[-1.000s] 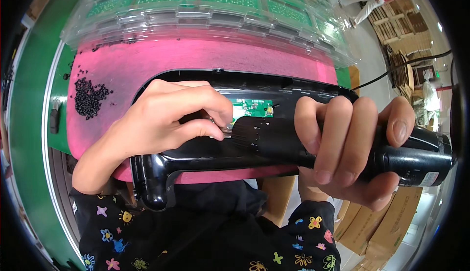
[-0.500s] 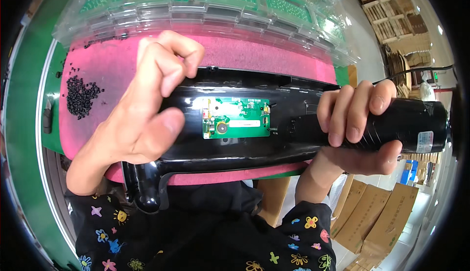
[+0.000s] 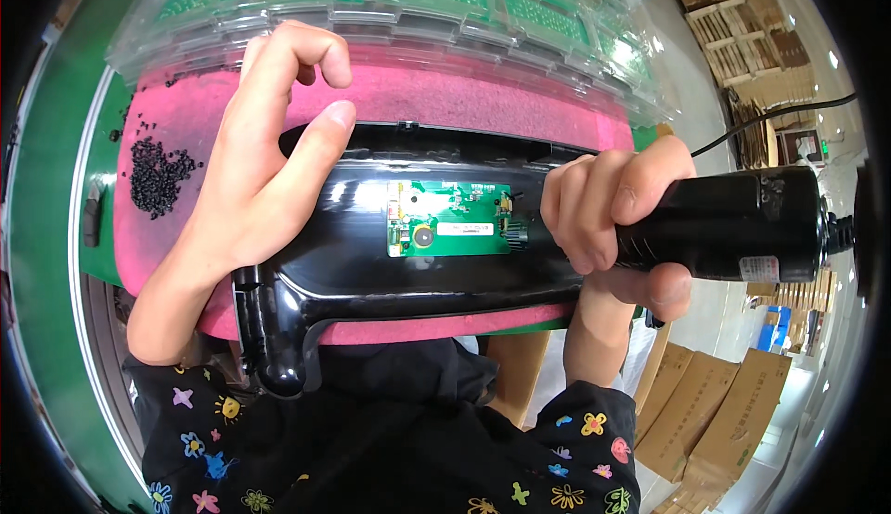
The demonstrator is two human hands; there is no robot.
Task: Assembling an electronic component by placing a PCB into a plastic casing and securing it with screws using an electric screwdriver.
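Note:
A black electric screwdriver (image 3: 733,228) lies nearly level in my right hand (image 3: 617,212), with the fingers wrapped round its body. Its dark ribbed nose comes to the right edge of a green circuit board (image 3: 450,220); whether the bit touches a screw is hidden. The board sits inside a long, glossy black plastic housing (image 3: 445,282) with a short arm bent toward me at its left end. Over that left end is my left hand (image 3: 278,152), thumb and bent forefinger apart, with nothing visible between them. Its other fingers are partly hidden.
Under the housing is a pink mat (image 3: 408,96). Many small black screws (image 3: 160,178) are heaped at its left. Clear plastic trays (image 3: 418,22) of green boards stand along the back. A cable (image 3: 780,115) and cardboard boxes (image 3: 733,412) are at the right.
My right hand has moved left with the screwdriver, bringing its nose to the board's right edge. My left hand has shifted slightly up and left, and its thumb has straightened.

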